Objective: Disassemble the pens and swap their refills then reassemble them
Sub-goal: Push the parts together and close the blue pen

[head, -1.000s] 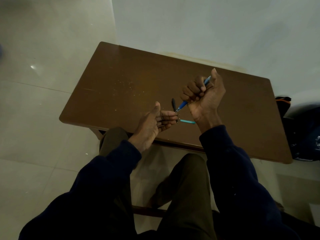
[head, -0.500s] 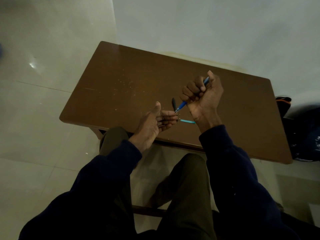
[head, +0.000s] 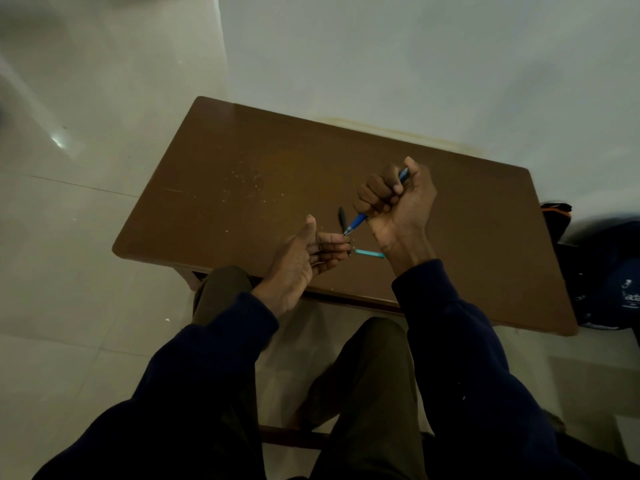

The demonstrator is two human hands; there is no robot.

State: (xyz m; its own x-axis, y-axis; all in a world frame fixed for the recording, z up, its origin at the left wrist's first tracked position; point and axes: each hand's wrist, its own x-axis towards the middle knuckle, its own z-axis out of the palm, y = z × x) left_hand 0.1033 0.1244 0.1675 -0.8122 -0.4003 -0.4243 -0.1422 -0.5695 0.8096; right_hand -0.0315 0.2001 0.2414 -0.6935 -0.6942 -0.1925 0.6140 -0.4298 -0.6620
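Blue pen (head: 360, 221) | fisted in right hand (head: 398, 206) | tip at left hand (head: 308, 258)

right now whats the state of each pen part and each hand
blue pen: clenched in the right hand's fist, tip down toward the left fingers
right hand: shut on the blue pen
left hand: palm up, open
teal piece: lying flat on the table
dark piece: lying on the table

Blue pen (head: 358, 221), brown table (head: 242, 161)
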